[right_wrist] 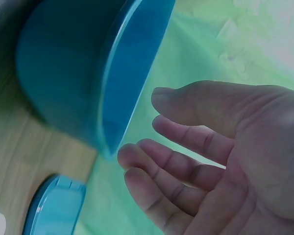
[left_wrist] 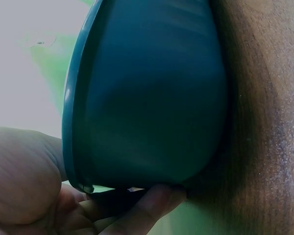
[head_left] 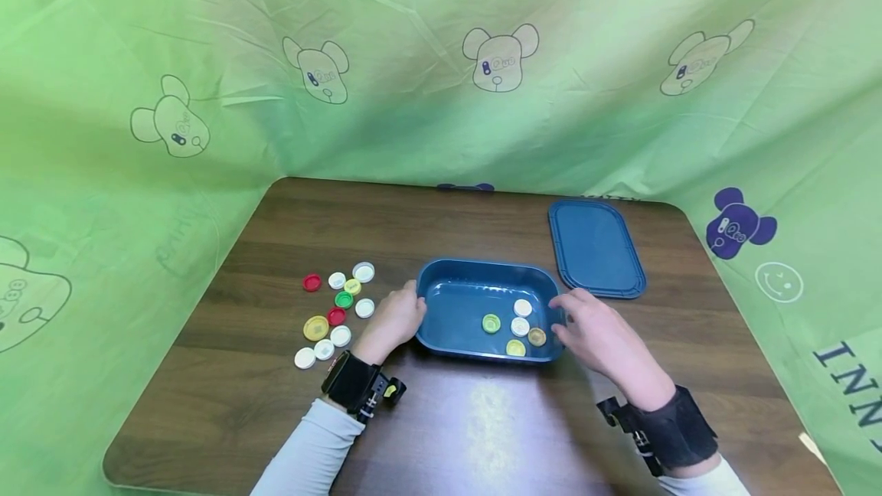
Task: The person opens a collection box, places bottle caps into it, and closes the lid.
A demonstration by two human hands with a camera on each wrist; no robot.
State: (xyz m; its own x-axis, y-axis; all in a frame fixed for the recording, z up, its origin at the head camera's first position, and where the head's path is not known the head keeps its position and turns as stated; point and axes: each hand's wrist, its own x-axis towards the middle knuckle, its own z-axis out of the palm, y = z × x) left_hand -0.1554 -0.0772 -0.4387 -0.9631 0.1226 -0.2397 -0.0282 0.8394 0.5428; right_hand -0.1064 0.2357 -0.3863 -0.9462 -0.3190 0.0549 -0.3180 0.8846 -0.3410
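A blue rectangular plastic box (head_left: 455, 266) stands on the table, its top uncovered. My left hand (head_left: 398, 318) grips its left end; in the left wrist view the thumb goes over the rim while the fingers (left_wrist: 157, 203) lie along the outer wall. Beside the right end is my right hand (head_left: 599, 335), its relaxed fingers spread near the rim and nothing between them, as the right wrist view shows. Inside the box lie several round bottle caps: a light green cap (head_left: 491, 323), two white caps (head_left: 520, 327), a tan cap (head_left: 537, 337) and a yellow cap (head_left: 515, 347).
Left of the box, several loose caps lie on the wooden table (head_left: 241, 389), among them a red cap (head_left: 311, 282), a green cap (head_left: 344, 299) and a large yellow cap (head_left: 316, 327). A blue lid (head_left: 596, 247) lies flat at the back right. Green cloth (head_left: 413, 128) hangs around the table.
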